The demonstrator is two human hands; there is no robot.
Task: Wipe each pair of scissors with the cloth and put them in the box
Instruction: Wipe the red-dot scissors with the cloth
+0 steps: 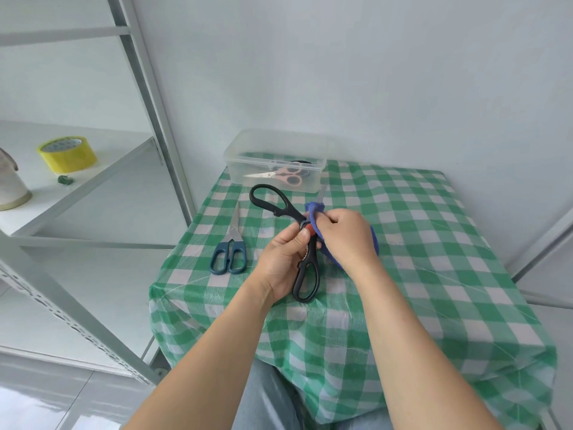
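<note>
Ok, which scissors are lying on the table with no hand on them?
The blue-handled scissors, flat on the tablecloth. The black-handled scissors are in the left hand, and the pink-handled scissors lie inside the clear box.

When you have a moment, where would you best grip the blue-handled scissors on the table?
Grip the blue-handled scissors by their handle loops, coming from the near side: they lie flat and closed, loops toward the person, blades pointing away.

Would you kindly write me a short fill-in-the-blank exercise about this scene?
The left hand grips the large scissors with ___ handles.
The right hand presses a ___ cloth round their blades.
The blue-handled scissors lie on the ___ checked tablecloth.
The clear plastic box holds small scissors with ___ handles.
Missing words: black; blue; green; pink.
</note>
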